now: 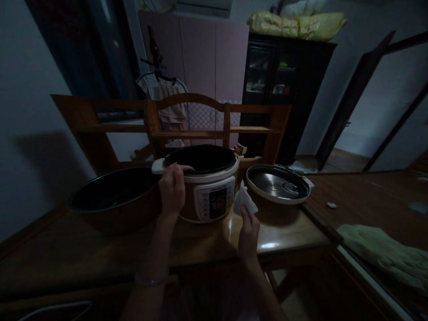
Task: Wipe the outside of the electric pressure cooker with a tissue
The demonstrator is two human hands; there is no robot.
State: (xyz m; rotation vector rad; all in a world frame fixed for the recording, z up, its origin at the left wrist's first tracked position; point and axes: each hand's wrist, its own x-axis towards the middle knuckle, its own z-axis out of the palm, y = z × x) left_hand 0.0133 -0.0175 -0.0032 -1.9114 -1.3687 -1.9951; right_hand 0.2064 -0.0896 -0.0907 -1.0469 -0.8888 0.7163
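Note:
An open electric pressure cooker point(214, 198) with a control panel stands on the wooden table point(100, 254). My left hand point(172, 189) grips its rim on the left side, fingers curled over the edge. My right hand point(249, 232) is closed on a white tissue point(243, 201), held just right of the cooker's front. The cooker's lid point(279, 183) lies upside down on the table to the right, its steel inside facing up.
A large dark bowl point(113, 198) sits left of the cooker. Wooden chairs point(187, 129) stand behind the table, with cabinets beyond. A green cloth point(384, 254) lies on a second surface at the right. The room is dim.

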